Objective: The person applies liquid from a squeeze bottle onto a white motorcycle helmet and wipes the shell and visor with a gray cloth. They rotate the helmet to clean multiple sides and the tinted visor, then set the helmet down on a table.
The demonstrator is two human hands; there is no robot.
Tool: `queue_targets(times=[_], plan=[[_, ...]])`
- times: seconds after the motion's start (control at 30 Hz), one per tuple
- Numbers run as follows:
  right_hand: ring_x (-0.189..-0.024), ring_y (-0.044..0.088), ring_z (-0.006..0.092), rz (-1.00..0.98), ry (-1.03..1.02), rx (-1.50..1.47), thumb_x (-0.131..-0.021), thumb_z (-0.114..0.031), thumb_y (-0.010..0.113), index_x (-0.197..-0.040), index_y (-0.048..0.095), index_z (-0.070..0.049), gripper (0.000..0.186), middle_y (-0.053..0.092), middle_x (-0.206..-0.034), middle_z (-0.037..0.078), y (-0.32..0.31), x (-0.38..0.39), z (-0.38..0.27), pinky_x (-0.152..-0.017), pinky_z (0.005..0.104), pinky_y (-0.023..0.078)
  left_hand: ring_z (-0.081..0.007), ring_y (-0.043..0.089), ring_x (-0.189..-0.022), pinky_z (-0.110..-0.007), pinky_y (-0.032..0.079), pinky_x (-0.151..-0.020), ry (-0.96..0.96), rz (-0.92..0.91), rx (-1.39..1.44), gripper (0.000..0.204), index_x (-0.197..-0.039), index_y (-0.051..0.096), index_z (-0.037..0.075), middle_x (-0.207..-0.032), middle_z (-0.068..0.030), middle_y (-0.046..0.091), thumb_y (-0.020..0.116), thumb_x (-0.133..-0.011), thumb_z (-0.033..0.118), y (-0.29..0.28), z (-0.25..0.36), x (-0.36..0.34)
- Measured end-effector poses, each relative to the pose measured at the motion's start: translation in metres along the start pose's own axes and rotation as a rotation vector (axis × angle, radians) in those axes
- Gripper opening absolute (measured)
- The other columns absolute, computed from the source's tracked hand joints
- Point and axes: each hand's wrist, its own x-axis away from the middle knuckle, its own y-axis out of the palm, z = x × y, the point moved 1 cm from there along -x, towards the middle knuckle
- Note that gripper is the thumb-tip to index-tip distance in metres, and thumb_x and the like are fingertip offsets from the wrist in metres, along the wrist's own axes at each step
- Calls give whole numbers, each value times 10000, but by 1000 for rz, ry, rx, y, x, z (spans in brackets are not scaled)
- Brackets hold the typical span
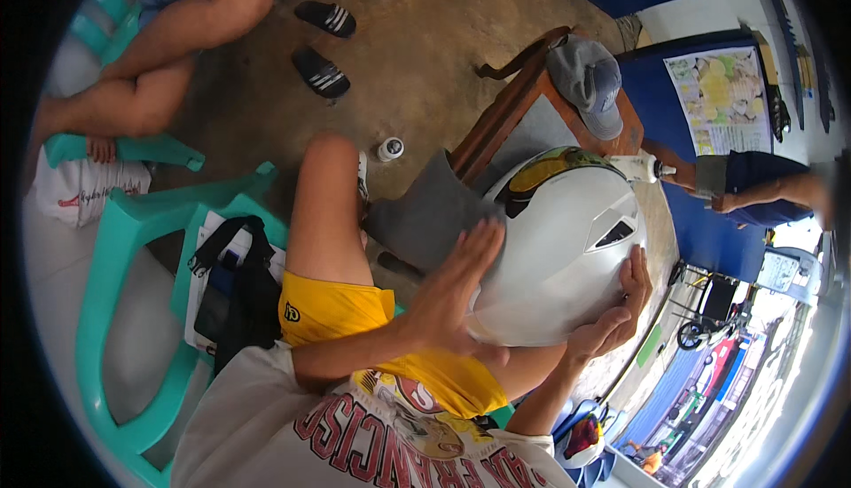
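Observation:
A glossy white motorcycle helmet (558,266) with a yellowish reflective visor (554,173) sits in front of me, its rounded shell tilted toward me. My right hand (616,315) cups its right side, fingers curved along the shell below a dark vent. On the other side, my left hand (456,288) lies along the helmet's edge, open, with straight fingers; its thumb side is slightly blurred. Just beyond those fingers, a grey sheet (417,209) hangs over the near end of a wooden table (505,120). The helmet's underside is hidden.
On the table are a grey cap (585,85) and a white bottle (643,169). A small roll-on bottle (390,148) and black slippers (321,73) are on the floor. A green chair (120,311) holding a black bag (244,297) stands left. Other people are at far left and right.

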Motion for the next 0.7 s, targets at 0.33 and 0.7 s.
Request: queue_targets(times=[0.33,0.7], plan=[[-1338,565,470,-35,-4,25,-1101,-530,290,-1156,673,106,744,662,-1346,280,-5,-3,-2,-1176,570,384,-527,256,-1542,-599,208,-1261,175,-30,-99,1416,-1588,255,-139,-1633,-364,297,655,-721,906,2,34,-7],[-1306,591,462,12,22,-52,-1121,-431,289,-1115,684,103,664,680,-1308,272,-7,-4,2,-1158,558,404,-495,296,-1539,-583,209,-1263,260,-138,-162,1444,-1559,326,-150,-1598,-364,368,629,-682,957,-7,69,-85]])
